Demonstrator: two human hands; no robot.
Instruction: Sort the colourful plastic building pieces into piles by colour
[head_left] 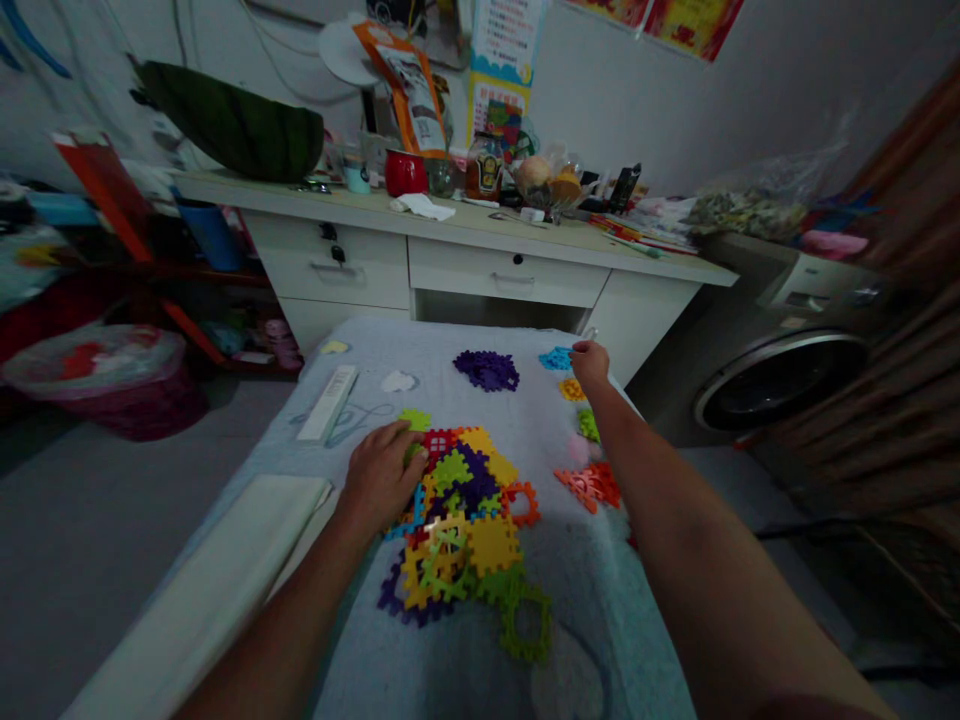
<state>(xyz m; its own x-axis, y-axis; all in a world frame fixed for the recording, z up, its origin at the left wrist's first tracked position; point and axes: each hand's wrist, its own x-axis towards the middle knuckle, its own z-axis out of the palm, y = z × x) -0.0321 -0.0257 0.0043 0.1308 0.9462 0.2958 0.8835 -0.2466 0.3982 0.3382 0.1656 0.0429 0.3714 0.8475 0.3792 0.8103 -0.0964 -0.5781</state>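
My left hand (384, 472) rests at the left edge of a mixed heap of interlocking plastic pieces (491, 545), yellow, green, purple, red, orange and blue. Its fingers are apart, reaching over green pieces, and it grips nothing that I can see. At the far right of the cloth, my right hand (590, 362) is closed beside a small pile of blue pieces (556, 358). Whatever is between those fingertips is hidden. Nearer me on that side lie yellow pieces (571, 389), green pieces (588, 425) and orange-red pieces (592, 486). A purple pile (487, 370) lies farther back in the middle.
A light cloth (420, 400) covers the work surface. A long white box (328, 403) lies on its left side. Behind stands a white drawer cabinet (480, 262) bearing jars and a watermelon half (232, 125). A washing machine (787, 340) is at right, a bin (112, 390) at left.
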